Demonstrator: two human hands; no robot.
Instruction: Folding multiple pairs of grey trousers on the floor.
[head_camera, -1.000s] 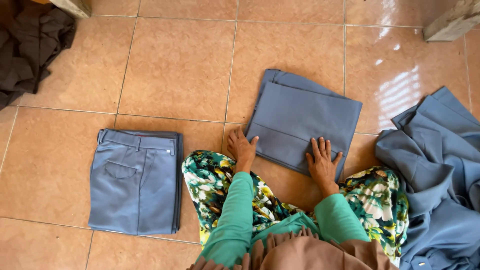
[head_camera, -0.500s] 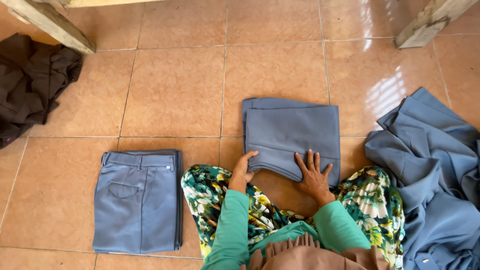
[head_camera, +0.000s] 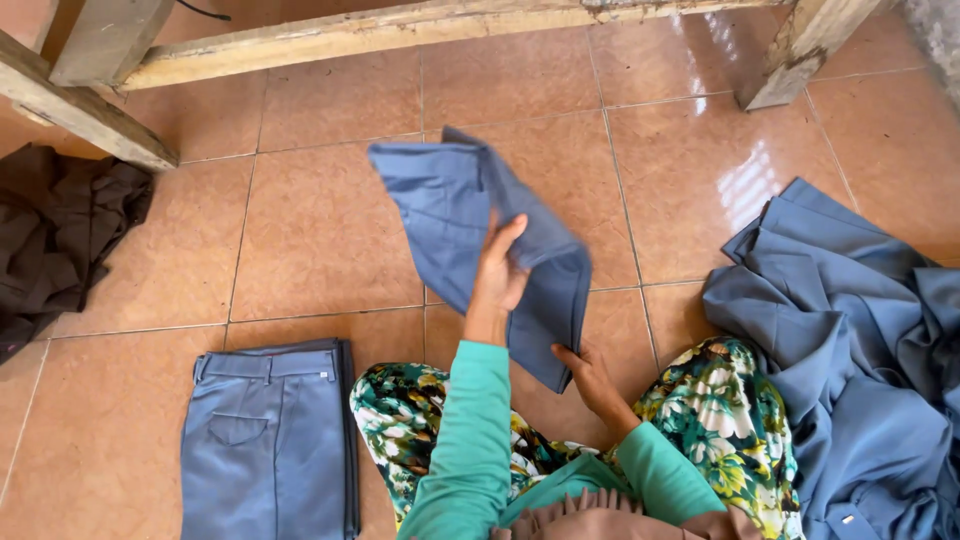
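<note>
The left hand (head_camera: 497, 272) grips the upper part of the folded blue-grey garment (head_camera: 470, 240), fingers wrapped over its near face and thumb hidden behind the cloth. The right hand (head_camera: 588, 375) pinches the lower corner of the same garment from beneath. The garment hangs clear of the tiled floor (head_camera: 320, 230), above and just ahead of the knees.

Judged from this grip, the step in hand is carrying the folded piece toward a stack. To do it well, both hands should keep the layers clamped together so that the folds do not slide apart, and the piece should be lowered flat with its edges aligned.

Left of the left hand, near the knee, lies a folded pair of blue-grey trousers (head_camera: 268, 440). Right of the right hand sits a heap of unfolded blue-grey cloth (head_camera: 850, 340). Well to the left lies a dark brown garment (head_camera: 60, 235). A wooden frame (head_camera: 350, 30) stands beyond.
</note>
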